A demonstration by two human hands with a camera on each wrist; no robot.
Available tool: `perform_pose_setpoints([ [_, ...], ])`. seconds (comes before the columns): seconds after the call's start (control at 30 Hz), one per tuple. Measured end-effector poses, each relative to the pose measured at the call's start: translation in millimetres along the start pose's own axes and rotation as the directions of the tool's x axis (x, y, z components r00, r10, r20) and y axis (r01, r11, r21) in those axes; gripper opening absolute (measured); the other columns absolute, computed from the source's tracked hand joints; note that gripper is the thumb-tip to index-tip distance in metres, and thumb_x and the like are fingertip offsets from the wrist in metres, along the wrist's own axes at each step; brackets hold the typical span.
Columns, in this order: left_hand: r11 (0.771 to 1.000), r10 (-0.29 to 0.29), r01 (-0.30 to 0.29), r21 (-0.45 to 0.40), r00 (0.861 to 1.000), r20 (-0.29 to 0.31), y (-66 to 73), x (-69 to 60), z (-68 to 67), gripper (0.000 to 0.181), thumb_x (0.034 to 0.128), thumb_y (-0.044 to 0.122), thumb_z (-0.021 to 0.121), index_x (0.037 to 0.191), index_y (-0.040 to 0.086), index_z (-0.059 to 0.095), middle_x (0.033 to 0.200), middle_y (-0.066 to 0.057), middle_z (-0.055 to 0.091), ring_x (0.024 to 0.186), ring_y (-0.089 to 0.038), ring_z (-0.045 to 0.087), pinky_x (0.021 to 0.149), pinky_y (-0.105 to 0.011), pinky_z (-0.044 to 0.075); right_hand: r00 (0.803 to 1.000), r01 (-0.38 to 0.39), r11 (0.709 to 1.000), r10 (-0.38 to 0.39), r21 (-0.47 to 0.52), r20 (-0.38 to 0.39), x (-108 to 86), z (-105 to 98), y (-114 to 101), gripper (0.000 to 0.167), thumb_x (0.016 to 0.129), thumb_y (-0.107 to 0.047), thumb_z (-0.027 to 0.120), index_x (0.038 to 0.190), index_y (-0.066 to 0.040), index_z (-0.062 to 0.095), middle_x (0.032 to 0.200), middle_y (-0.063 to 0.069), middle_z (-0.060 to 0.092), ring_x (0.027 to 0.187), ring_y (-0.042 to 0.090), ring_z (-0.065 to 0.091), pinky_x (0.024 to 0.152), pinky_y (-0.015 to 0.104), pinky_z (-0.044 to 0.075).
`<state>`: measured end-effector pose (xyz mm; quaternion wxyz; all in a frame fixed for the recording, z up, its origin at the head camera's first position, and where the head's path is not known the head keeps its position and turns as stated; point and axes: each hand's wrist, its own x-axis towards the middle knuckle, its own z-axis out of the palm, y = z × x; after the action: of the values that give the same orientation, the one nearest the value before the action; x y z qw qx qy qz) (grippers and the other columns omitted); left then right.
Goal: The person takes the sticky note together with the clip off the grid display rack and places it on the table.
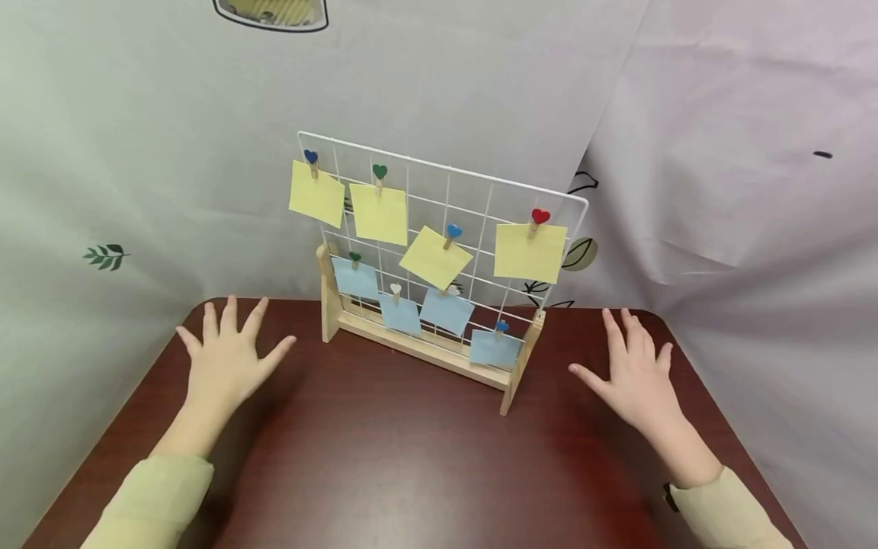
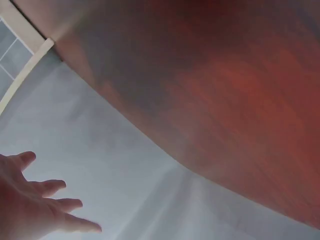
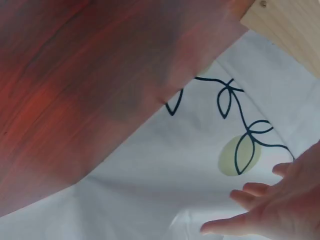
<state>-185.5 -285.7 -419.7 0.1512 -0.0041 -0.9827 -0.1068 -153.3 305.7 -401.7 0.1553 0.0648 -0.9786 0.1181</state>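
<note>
A white wire grid (image 1: pixel 449 169) on a wooden stand (image 1: pixel 418 349) stands at the back of the dark red table, turned at a slant. Small clothespins with heart tops, such as a red one (image 1: pixel 540 217), hold yellow notes (image 1: pixel 379 215) on its upper part and blue notes (image 1: pixel 446 311) lower down. To its left my left hand (image 1: pixel 225 364) hovers with fingers spread, touching nothing. On the other side, my right hand (image 1: pixel 638 374) also has its fingers extended and holds nothing. Each wrist view shows part of its hand and one end of the wooden stand.
The table (image 1: pixel 411 473) has rounded far corners. Behind it and along both sides hangs a pale cloth (image 1: pixel 480 69) with printed leaves, close to the table's edges.
</note>
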Motion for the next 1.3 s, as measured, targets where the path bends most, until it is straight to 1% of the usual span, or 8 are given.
perform_pose_setpoints([
  [0.2,0.995,-0.012,0.009,-0.100,1.000,-0.027,7.6,17.1,-0.7,0.081,0.1031,0.064,0.051,0.163,0.011,0.038,0.160,-0.041,0.034,0.148,-0.068,0.026,0.112,-0.094,0.013,0.993,0.059,0.998,-0.055,0.036,-0.108,6.8,2,-13,0.100,0.091,-0.053,0.077,0.165,-0.004,0.031,0.162,0.031,0.036,0.145,0.056,0.036,0.116,0.087,0.020],
  [0.4,0.990,0.048,-0.059,-0.125,0.994,-0.094,14.4,28.5,9.3,0.077,0.1037,0.055,0.056,0.160,0.005,0.040,0.156,-0.041,0.040,0.144,-0.063,0.036,0.115,-0.088,0.022,0.979,0.113,0.989,-0.095,0.096,-0.178,16.4,8,-26,0.094,0.092,-0.050,0.076,0.162,-0.001,0.035,0.159,0.030,0.041,0.145,0.053,0.039,0.121,0.079,0.025],
  [0.6,0.972,0.080,-0.110,-0.208,0.985,-0.150,26.1,39.8,18.0,0.074,0.1032,0.047,0.062,0.157,0.000,0.043,0.151,-0.038,0.047,0.140,-0.057,0.044,0.118,-0.078,0.032,0.965,0.183,0.974,-0.151,0.137,-0.216,25.9,12,-44,0.088,0.095,-0.048,0.073,0.160,0.000,0.039,0.157,0.027,0.046,0.143,0.048,0.045,0.121,0.070,0.033],
  [0.77,0.954,0.071,-0.106,-0.281,0.989,-0.132,33.7,48.8,24.1,0.073,0.1057,0.046,0.059,0.158,-0.002,0.041,0.153,-0.035,0.048,0.141,-0.056,0.045,0.116,-0.073,0.038,0.964,0.197,0.963,-0.156,0.183,-0.216,29.0,17,-61,0.085,0.094,-0.039,0.076,0.159,0.000,0.040,0.154,0.026,0.051,0.140,0.047,0.048,0.118,0.066,0.038],
  [0.87,0.931,0.054,-0.087,-0.355,0.993,-0.103,35.7,55.3,28.3,0.072,0.1078,0.046,0.056,0.160,-0.001,0.040,0.155,-0.035,0.047,0.144,-0.055,0.043,0.117,-0.073,0.038,0.963,0.200,0.953,-0.149,0.227,-0.224,29.2,21,-69,0.084,0.092,-0.035,0.078,0.158,0.001,0.041,0.152,0.025,0.054,0.138,0.046,0.051,0.120,0.064,0.039],
  [0.97,0.878,0.019,-0.045,-0.477,0.998,-0.060,36.7,62.6,30.6,0.070,0.1103,0.044,0.052,0.161,-0.001,0.037,0.156,-0.035,0.047,0.145,-0.054,0.044,0.118,-0.072,0.038,0.968,0.183,0.946,-0.125,0.268,-0.217,28.0,25,-76,0.081,0.093,-0.034,0.079,0.156,0.002,0.042,0.151,0.025,0.055,0.138,0.046,0.052,0.120,0.064,0.040],
  [1.17,0.701,-0.064,0.072,-0.710,0.997,0.037,38.3,75.5,34.2,0.065,0.1130,0.038,0.047,0.163,-0.001,0.033,0.158,-0.035,0.046,0.149,-0.051,0.043,0.124,-0.065,0.036,0.978,0.134,0.932,-0.069,0.338,-0.197,25.9,33,-85,0.080,0.094,-0.031,0.079,0.158,0.001,0.042,0.152,0.024,0.056,0.141,0.045,0.051,0.118,0.064,0.044],
  [1.3,0.643,-0.080,0.118,-0.757,0.993,0.087,39.5,81.6,37.1,0.065,0.1130,0.038,0.046,0.164,-0.001,0.032,0.160,-0.034,0.043,0.153,-0.049,0.039,0.127,-0.064,0.033,0.978,0.124,0.909,-0.044,0.397,-0.204,25.8,38,-86,0.074,0.096,-0.026,0.078,0.157,0.000,0.044,0.153,0.022,0.056,0.144,0.042,0.051,0.118,0.064,0.045],
])
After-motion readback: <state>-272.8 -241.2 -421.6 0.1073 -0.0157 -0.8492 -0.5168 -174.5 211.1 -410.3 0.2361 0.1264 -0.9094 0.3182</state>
